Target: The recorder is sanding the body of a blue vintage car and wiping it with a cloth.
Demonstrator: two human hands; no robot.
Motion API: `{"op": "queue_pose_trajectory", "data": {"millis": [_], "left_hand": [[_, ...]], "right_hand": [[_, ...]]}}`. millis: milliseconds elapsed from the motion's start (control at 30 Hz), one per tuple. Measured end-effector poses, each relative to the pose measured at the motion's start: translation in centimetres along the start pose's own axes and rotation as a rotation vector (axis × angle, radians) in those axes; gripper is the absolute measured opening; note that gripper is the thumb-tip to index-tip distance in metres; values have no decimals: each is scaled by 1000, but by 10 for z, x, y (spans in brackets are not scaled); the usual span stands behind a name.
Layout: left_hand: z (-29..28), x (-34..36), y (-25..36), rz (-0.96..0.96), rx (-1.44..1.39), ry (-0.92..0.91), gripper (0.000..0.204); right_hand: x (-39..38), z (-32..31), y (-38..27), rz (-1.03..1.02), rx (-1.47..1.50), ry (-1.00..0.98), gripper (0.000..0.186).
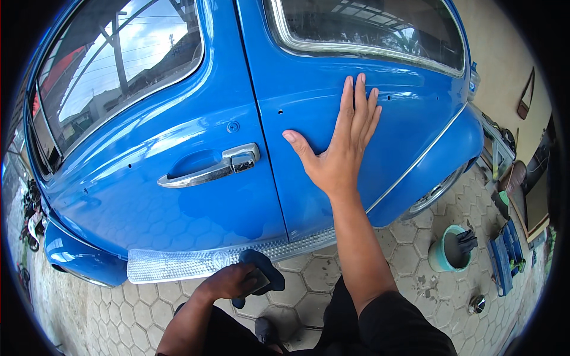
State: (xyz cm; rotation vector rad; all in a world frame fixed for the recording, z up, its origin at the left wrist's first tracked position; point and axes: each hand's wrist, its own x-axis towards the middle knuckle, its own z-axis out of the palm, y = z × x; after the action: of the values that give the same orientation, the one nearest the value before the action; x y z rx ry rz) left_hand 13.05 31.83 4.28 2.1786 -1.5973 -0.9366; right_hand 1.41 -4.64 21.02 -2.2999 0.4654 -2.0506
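Observation:
My right hand (338, 148) lies spread with its fingers apart on the blue rear side panel (415, 130) of a car, below the side window (367, 29) and beside small holes. Left of it are the door seam, a round lock (233, 127) and the chrome door handle (196, 173). Lower down, my left hand (234, 279) is closed on a dark blue cloth (264, 264) with a flat grey item I cannot make out clearly, in front of the patterned metal running board (166, 266).
On the hexagonal pavers (323, 276) at the right stand a teal bucket (440, 258) with dark cloth over its rim, a blue plastic case (502, 270) and a small shiny round object (477, 304). A pale wall (510, 59) with assorted items along it borders the far right. My feet show below.

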Motion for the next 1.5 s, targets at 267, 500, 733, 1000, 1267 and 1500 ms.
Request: {"op": "queue_pose_trajectory", "data": {"millis": [267, 500, 733, 1000, 1267, 1500], "left_hand": [[1, 4, 1, 17, -45, 16, 42], [5, 5, 6, 22, -15, 21, 43], [8, 2, 12, 50, -10, 5, 42], [-3, -2, 17, 23, -24, 35, 43], [-4, -4, 15, 63, -38, 59, 42], [-9, -11, 15, -7, -34, 31, 42]], "right_hand": [[9, -18, -39, -120, -18, -226, 81], [-12, -26, -91, -160, 4, -461, 84], [-20, -65, -92, -189, 11, -651, 84], [-8, -67, -57, -189, 265, -427, 24], [-15, -23, -46, -77, 138, -192, 87], [-26, 1, -35, -95, 140, -114, 101]]}}
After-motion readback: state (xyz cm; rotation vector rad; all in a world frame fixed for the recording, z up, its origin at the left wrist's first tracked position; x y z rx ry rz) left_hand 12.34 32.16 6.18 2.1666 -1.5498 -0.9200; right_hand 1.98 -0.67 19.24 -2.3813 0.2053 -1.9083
